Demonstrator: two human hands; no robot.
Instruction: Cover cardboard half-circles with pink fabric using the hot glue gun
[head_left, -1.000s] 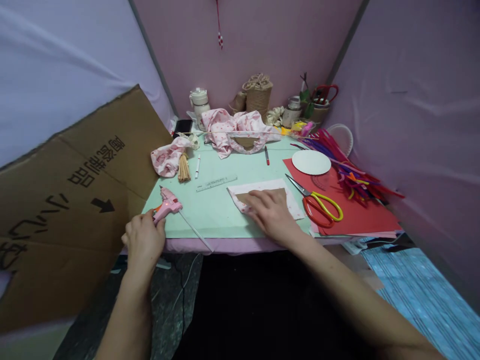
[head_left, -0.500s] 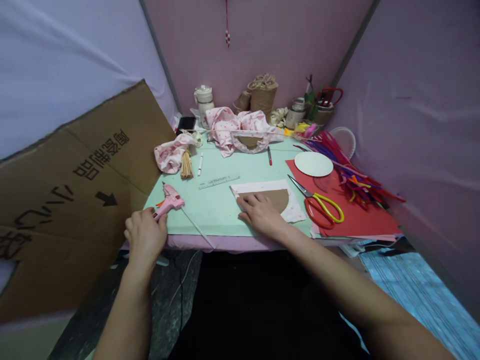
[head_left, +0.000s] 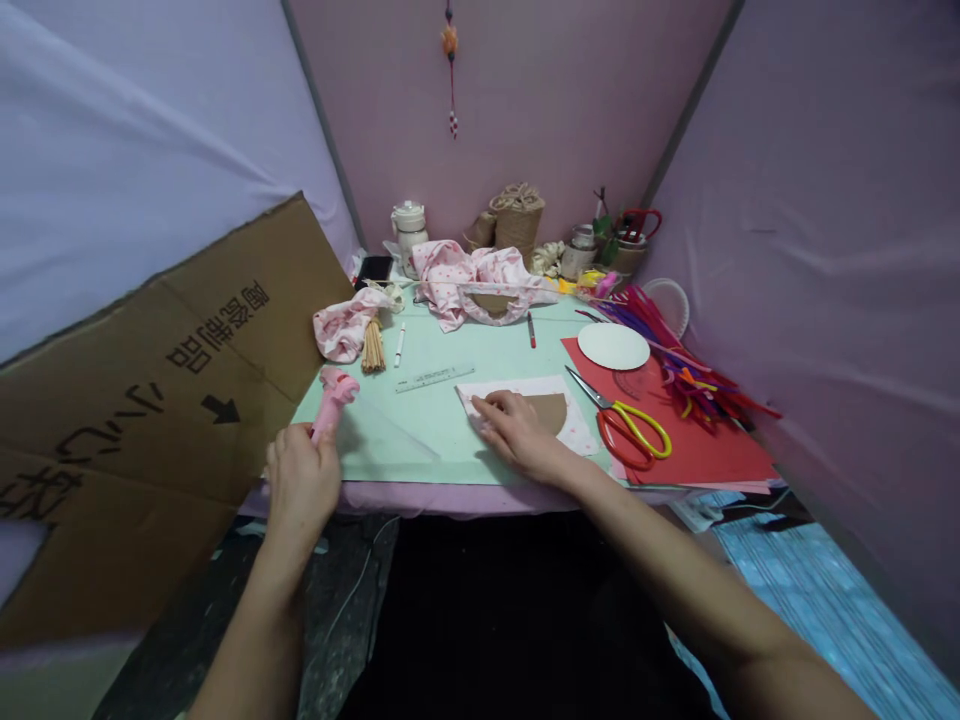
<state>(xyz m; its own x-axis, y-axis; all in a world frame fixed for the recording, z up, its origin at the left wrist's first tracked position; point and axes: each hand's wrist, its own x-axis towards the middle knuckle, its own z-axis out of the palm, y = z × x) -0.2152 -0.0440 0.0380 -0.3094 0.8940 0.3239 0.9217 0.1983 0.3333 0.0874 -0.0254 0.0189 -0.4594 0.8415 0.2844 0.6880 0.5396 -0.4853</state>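
Note:
My left hand point(head_left: 304, 480) is wrapped round the handle of a pink hot glue gun point(head_left: 331, 400), raised at the table's left front edge. A clear glue stick point(head_left: 394, 428), smeared by motion, trails from the gun to the right. My right hand point(head_left: 519, 432) rests with fingers stretched over a half-round piece of brown cardboard point(head_left: 551, 412). Under the cardboard lies a white cloth with pink spots point(head_left: 581, 432). The cardboard's left part is hidden by that hand.
Scissors point(head_left: 626, 425) and a white oval disc point(head_left: 613, 346) lie on red paper point(head_left: 701, 455) at right. Behind are a ruler point(head_left: 435, 378), sticks point(head_left: 373, 350), spotted cloth point(head_left: 450, 280) and a twine-wrapped pot point(head_left: 517, 225). A large cardboard sheet point(head_left: 180, 400) leans at left.
My left hand has lifted and turned the glue gun, and its glue stick has swung. The right hand's fingers have shifted slightly on the cardboard. The camera has tilted up a little.

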